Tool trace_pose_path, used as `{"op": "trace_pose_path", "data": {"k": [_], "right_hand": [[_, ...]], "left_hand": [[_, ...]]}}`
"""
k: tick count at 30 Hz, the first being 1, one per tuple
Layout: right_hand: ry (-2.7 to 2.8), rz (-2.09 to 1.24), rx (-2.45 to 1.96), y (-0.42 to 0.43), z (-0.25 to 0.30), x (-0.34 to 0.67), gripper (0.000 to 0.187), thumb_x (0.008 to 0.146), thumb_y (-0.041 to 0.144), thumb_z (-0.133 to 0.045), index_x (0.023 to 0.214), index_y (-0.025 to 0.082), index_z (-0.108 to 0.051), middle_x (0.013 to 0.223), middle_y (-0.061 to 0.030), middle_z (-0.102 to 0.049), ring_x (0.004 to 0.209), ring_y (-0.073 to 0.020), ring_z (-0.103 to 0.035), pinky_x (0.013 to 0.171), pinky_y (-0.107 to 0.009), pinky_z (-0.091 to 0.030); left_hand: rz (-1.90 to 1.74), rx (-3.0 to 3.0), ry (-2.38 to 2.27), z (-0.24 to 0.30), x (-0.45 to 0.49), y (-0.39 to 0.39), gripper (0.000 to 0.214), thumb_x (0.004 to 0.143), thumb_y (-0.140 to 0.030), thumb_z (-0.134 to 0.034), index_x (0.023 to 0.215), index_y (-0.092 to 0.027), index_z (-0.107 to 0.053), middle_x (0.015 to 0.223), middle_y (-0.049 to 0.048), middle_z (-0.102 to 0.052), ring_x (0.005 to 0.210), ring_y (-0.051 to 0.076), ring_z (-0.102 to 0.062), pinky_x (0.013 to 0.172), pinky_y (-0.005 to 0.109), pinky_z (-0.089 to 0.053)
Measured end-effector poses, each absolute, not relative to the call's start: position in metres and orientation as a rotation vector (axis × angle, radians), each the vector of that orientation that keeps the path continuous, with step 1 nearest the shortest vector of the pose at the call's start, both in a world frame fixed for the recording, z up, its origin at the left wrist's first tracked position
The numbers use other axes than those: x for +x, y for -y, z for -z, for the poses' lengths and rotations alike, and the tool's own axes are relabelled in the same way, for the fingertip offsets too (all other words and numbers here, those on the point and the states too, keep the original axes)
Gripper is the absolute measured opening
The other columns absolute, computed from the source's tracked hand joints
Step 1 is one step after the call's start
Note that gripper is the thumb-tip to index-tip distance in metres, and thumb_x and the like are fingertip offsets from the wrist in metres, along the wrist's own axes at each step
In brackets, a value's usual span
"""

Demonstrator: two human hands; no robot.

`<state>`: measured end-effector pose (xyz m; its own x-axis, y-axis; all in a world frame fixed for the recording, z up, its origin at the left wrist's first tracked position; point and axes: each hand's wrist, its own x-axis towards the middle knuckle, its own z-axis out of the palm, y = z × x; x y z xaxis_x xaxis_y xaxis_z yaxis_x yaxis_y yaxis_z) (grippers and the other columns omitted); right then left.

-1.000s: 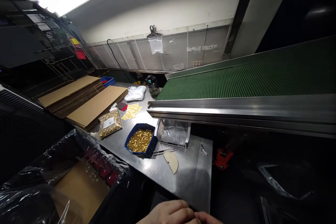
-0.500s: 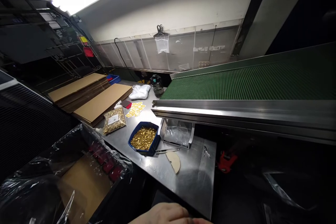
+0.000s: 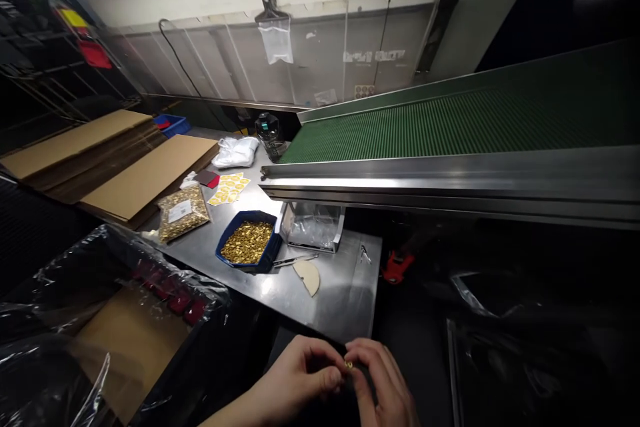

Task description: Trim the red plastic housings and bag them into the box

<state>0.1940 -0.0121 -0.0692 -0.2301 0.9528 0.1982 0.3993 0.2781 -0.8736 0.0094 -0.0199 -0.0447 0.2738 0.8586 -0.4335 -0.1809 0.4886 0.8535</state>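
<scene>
Beyond both hands [image 3: 340, 380], blue tray [image 3: 226, 247], conveyor [image 3: 450, 140]

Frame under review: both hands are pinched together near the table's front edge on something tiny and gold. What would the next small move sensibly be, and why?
Probably a small press or twist of the fingertips. The left hand and right hand meet on one small gold piece, which looks like the pieces heaped in the blue tray. It is held above the dark gap before the steel table, touching nothing else, so the work seems unfinished.
</scene>
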Motion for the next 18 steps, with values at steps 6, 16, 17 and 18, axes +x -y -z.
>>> {"op": "trace_pose_path", "data": {"k": [6,16,17,18], "right_hand": [[2.065,-0.588,-1.057,0.004,0.062,0.202,0.02,0.098,0.015,-0.048,0.11,0.021,-0.063,0.108,-0.0077,-0.069,0.1,-0.0207,-0.067,0.085,-0.032,-0.054],[2.086,-0.518,-0.956,-0.001,0.054,0.203,0.025,0.097,0.012,-0.051,0.114,0.021,-0.066,0.102,-0.0066,-0.073,0.092,-0.02,-0.07,0.079,-0.031,-0.053],[2.063,-0.523,-0.962,0.0,0.054,0.203,0.023,0.097,0.013,-0.053,0.113,0.021,-0.067,0.101,-0.0061,-0.073,0.091,-0.0194,-0.07,0.079,-0.03,-0.053],[2.036,-0.522,-0.978,0.0,0.054,0.203,0.021,0.097,0.013,-0.055,0.111,0.022,-0.068,0.101,-0.0057,-0.073,0.09,-0.0189,-0.07,0.078,-0.029,-0.054]], "left_hand": [[-0.827,0.394,-1.032,0.046,0.025,0.02,0.042,0.071,-0.039,-0.09,0.096,-0.008,-0.077,0.074,0.0072,-0.064,0.061,0.009,-0.047,0.058,0.022,-0.031],[-0.892,0.263,-0.998,0.051,0.029,0.018,0.04,0.063,-0.04,-0.094,0.08,-0.009,-0.076,0.065,0.002,-0.054,0.058,0.008,-0.041,0.058,0.024,-0.023],[-0.885,0.249,-0.984,0.05,0.029,0.018,0.041,0.063,-0.041,-0.094,0.081,-0.009,-0.076,0.064,0.0012,-0.053,0.057,0.008,-0.04,0.058,0.023,-0.023],[-0.876,0.236,-0.969,0.048,0.03,0.018,0.041,0.063,-0.042,-0.094,0.081,-0.009,-0.076,0.062,0.0004,-0.052,0.057,0.008,-0.04,0.057,0.023,-0.022]]}}
